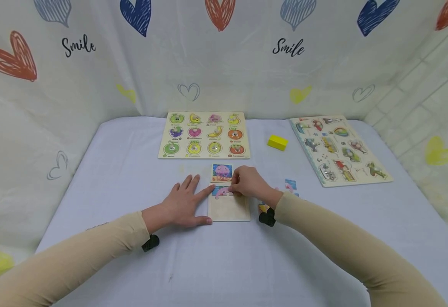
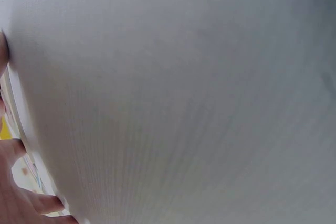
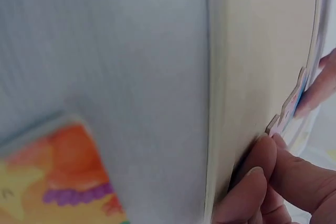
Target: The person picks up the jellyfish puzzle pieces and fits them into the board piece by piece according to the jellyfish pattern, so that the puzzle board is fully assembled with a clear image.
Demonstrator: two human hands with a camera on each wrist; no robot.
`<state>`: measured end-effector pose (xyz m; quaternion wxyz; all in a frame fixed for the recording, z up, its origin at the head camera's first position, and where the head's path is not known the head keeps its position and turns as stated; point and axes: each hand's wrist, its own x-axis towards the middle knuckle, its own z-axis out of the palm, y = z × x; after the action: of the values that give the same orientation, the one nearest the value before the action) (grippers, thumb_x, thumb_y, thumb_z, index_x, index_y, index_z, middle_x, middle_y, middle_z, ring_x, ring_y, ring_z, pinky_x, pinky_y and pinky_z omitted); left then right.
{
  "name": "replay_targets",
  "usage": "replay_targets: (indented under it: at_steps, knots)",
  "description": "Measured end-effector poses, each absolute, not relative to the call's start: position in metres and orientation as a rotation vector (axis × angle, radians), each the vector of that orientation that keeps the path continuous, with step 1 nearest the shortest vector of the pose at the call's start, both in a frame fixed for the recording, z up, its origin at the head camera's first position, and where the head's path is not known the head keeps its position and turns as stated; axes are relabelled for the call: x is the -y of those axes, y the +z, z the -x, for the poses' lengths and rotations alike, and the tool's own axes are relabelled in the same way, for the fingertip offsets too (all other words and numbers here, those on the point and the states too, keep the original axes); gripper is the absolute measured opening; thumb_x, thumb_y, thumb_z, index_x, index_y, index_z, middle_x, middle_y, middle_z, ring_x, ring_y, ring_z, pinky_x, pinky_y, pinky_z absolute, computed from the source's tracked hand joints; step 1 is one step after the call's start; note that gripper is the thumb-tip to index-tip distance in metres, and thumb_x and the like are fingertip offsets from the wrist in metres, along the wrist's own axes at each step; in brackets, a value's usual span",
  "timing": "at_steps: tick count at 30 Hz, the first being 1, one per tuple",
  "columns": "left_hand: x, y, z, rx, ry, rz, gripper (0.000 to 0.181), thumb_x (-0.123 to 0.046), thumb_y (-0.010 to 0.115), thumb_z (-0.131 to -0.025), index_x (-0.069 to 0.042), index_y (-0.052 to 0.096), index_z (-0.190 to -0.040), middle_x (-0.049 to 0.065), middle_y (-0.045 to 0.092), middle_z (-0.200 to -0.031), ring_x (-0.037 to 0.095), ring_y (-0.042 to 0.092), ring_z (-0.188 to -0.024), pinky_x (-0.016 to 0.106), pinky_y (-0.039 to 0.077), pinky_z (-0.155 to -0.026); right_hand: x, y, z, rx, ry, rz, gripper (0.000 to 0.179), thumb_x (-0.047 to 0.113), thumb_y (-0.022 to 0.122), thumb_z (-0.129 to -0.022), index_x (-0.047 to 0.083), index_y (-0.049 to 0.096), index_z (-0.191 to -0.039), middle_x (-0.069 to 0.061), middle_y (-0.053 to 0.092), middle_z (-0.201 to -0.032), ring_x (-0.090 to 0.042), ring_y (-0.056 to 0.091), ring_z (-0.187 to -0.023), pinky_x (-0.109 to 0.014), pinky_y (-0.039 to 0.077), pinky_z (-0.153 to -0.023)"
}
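Sleeves (image 1: 70, 260) foremost; pink puzzle piece (image 1: 221, 192) between left hand (image 1: 183, 204), right hand (image 1: 250, 181).

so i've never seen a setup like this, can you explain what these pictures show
There's no machine: someone is working bare-handed. The wide picture looks down from a head-worn camera; the two close ones come from wrist cameras, and the left one sees mostly white tablecloth. On it lie a fruit board, a yellow block, another picture board and a small wooden tray. The left grip, fingers spread, touches the tray's left edge; the right grip seems to pinch a pink puzzle piece there.
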<state>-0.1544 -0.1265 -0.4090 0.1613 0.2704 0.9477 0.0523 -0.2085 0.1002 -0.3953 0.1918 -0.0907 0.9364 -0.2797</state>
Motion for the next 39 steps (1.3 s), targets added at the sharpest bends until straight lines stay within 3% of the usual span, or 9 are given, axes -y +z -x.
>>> replay_targets:
  at_steps: [6, 10, 16, 22, 29, 34, 39]
  knots:
    - [0.127, -0.409, 0.153, -2.703, 0.156, -0.768, 0.094, -0.071, 0.062, -0.088, -0.027, 0.027, -0.163, 0.028, 0.017, -0.168, 0.051, 0.018, -0.154, 0.069, 0.029, -0.115, -0.106, -0.392, 0.208, -2.586, -0.815, 0.238, 0.019, 0.020, 0.078, -0.092, 0.007, 0.066, -0.085, -0.005, 0.067, -0.071, -0.014, 0.058, -0.065, -0.022, 0.044, -0.058]
    - [0.127, -0.410, 0.153, -2.703, 0.160, -0.764, 0.094, -0.070, 0.063, -0.088, -0.027, 0.027, -0.163, 0.028, 0.017, -0.168, 0.051, 0.018, -0.154, 0.069, 0.029, -0.116, -0.119, -0.388, 0.211, -2.577, -0.852, 0.245, 0.015, 0.020, 0.074, -0.095, 0.007, 0.067, -0.095, -0.007, 0.068, -0.084, -0.017, 0.060, -0.073, -0.023, 0.048, -0.063]
    - [0.129, -0.412, 0.154, -2.716, 0.148, -0.773, 0.094, -0.070, 0.062, -0.088, -0.027, 0.027, -0.163, 0.028, 0.017, -0.168, 0.051, 0.018, -0.154, 0.069, 0.029, -0.115, -0.152, -0.383, 0.214, -2.651, -0.837, 0.332, 0.015, 0.018, 0.069, -0.099, 0.007, 0.069, -0.110, -0.009, 0.070, -0.107, -0.023, 0.062, -0.093, -0.033, 0.053, -0.083]
    - [0.130, -0.412, 0.154, -2.719, 0.159, -0.772, 0.094, -0.069, 0.064, -0.088, -0.026, 0.028, -0.163, 0.028, 0.017, -0.167, 0.051, 0.018, -0.154, 0.069, 0.029, -0.115, -0.192, -0.380, 0.215, -2.717, -0.827, 0.361, 0.023, 0.012, 0.068, -0.099, 0.003, 0.069, -0.120, -0.015, 0.071, -0.115, -0.029, 0.064, -0.106, -0.045, 0.053, -0.097]
    - [0.130, -0.411, 0.153, -2.714, 0.159, -0.781, 0.094, -0.069, 0.064, -0.088, -0.026, 0.028, -0.163, 0.028, 0.017, -0.167, 0.051, 0.018, -0.154, 0.070, 0.029, -0.115, -0.240, -0.386, 0.213, -2.743, -0.806, 0.280, 0.028, 0.014, 0.066, -0.099, 0.003, 0.067, -0.125, -0.019, 0.068, -0.122, -0.034, 0.062, -0.113, -0.048, 0.053, -0.095]
    - [0.129, -0.412, 0.154, -2.712, 0.170, -0.794, 0.094, -0.070, 0.063, -0.088, -0.026, 0.028, -0.163, 0.028, 0.017, -0.167, 0.051, 0.019, -0.154, 0.070, 0.029, -0.115, -0.262, -0.393, 0.209, -2.756, -0.775, 0.239, 0.032, 0.016, 0.071, -0.096, 0.001, 0.068, -0.124, -0.020, 0.068, -0.121, -0.033, 0.062, -0.110, -0.049, 0.051, -0.094]
    - [0.129, -0.412, 0.154, -2.715, 0.167, -0.796, 0.094, -0.070, 0.063, -0.088, -0.026, 0.028, -0.163, 0.028, 0.017, -0.167, 0.051, 0.019, -0.153, 0.070, 0.029, -0.115, -0.273, -0.400, 0.210, -2.732, -0.726, 0.235, 0.042, 0.028, 0.078, -0.092, 0.002, 0.069, -0.123, -0.021, 0.066, -0.125, -0.033, 0.060, -0.110, -0.050, 0.050, -0.096]
